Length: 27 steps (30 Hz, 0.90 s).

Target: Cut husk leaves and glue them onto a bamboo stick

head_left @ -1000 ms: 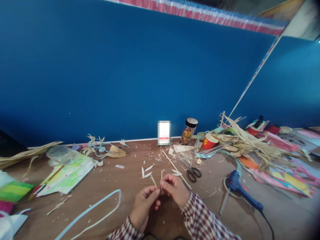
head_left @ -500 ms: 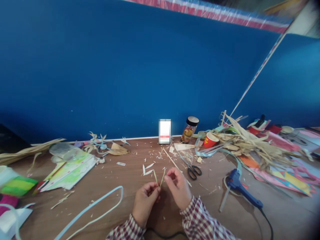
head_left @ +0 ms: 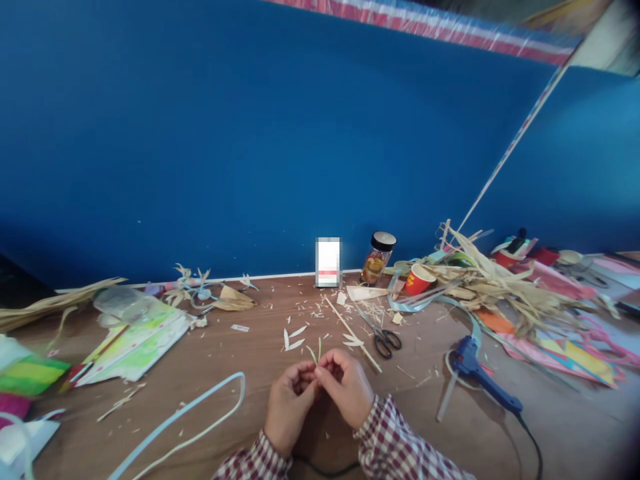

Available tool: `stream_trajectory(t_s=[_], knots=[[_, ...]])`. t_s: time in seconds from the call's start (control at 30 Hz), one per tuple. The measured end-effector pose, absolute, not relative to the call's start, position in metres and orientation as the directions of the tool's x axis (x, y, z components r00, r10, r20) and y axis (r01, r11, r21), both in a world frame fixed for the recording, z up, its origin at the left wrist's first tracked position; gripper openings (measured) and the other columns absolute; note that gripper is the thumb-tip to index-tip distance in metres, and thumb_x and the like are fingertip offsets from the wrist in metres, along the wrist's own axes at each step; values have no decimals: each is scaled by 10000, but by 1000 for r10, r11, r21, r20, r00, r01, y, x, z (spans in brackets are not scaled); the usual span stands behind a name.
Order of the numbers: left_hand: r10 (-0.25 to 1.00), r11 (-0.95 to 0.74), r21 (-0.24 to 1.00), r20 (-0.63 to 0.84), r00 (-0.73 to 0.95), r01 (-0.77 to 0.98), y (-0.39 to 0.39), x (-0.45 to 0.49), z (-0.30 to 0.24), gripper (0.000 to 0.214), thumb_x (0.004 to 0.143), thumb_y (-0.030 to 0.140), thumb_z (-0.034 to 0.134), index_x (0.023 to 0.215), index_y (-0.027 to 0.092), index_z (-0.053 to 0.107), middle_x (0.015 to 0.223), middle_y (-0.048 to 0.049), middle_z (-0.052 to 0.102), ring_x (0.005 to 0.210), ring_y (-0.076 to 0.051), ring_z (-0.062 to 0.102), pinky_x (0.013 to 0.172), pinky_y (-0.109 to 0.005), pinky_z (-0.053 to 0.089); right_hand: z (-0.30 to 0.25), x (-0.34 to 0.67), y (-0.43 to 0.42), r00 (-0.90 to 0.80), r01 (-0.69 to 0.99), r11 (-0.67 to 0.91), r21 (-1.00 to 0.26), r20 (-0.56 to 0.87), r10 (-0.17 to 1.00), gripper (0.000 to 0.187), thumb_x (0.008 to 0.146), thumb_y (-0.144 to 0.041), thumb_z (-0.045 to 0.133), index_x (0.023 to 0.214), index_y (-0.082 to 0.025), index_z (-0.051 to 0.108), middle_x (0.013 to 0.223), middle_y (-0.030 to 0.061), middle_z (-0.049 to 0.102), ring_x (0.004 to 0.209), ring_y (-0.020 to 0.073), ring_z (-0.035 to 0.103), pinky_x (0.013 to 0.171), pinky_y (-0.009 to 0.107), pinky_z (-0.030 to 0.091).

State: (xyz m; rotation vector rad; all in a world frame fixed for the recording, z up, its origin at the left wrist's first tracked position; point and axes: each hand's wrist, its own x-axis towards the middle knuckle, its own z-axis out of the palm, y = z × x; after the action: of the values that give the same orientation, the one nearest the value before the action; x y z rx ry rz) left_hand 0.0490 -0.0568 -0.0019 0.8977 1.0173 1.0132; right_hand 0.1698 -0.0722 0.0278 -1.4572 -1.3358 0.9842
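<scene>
My left hand [head_left: 287, 400] and my right hand [head_left: 345, 387] meet low in the middle of the wooden table [head_left: 240, 393], fingertips pressed together. Both pinch thin greenish-tan leaf strips [head_left: 316, 351] whose tips poke up between the hands. Cut white leaf-shaped pieces [head_left: 293, 339] lie just beyond my fingers. A thin wooden stick [head_left: 350, 331] and black scissors [head_left: 386, 341] lie to the right of them.
A blue glue gun [head_left: 480, 377] with its cord lies at the right. A red paper cup [head_left: 417, 280], a jar [head_left: 379, 259] and a heap of dried husks [head_left: 495, 283] stand behind. A pale blue strip [head_left: 190, 417] curves at the left, beside coloured paper [head_left: 135, 347].
The two strips stood apart in a V half a second ago. My hands have since come together and lower, and the strips now lie closer, mostly hidden by my fingers.
</scene>
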Motion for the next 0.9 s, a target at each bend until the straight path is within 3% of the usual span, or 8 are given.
stream_trajectory(t_s=[0.17,0.37,0.53,0.67,0.73,0.9], knots=[[891,443,853,-384,244,-277,-55,50,0,370,542,298,760,844,117,646,613,-10,657,431,-57,518,413,-157,393,21,172,-69,50,16,-90,-996,-89,995,154,747,-310,557,718,-166,511,588,-36,496,494,83,426,480,201,356],[865,501,797,-444,236,-337,-57,49,4,323,528,293,772,782,126,661,587,-3,648,448,-49,524,428,-140,401,19,174,-69,60,-10,-143,-990,-143,988,180,751,-330,539,736,-155,499,553,-44,474,461,70,398,414,171,311],[887,462,826,-419,196,-324,-57,48,0,282,533,308,764,715,124,650,567,1,637,454,-52,520,436,-144,400,15,172,-69,82,-20,-162,-987,-164,983,146,761,-302,509,788,-165,466,599,-38,476,497,85,433,407,167,306],[920,391,876,-366,139,-281,-56,48,-4,271,549,323,747,712,134,642,551,21,613,454,-61,511,435,-155,395,20,173,-71,250,117,-23,-993,7,968,115,776,-277,504,817,-184,448,649,-35,472,550,98,446,484,198,363],[940,339,909,-316,131,-242,-55,47,-5,262,557,328,738,703,134,640,543,23,605,453,-68,503,436,-164,391,27,173,-73,242,243,37,-969,97,965,98,786,-276,505,788,-181,482,653,-26,482,574,104,450,533,211,379],[958,239,960,-209,197,-148,-56,47,-6,226,613,327,698,704,125,652,570,3,617,488,-78,501,464,-172,385,36,171,-74,155,348,7,-938,64,986,135,774,-287,528,721,-164,543,599,-21,492,552,108,444,519,211,364]])
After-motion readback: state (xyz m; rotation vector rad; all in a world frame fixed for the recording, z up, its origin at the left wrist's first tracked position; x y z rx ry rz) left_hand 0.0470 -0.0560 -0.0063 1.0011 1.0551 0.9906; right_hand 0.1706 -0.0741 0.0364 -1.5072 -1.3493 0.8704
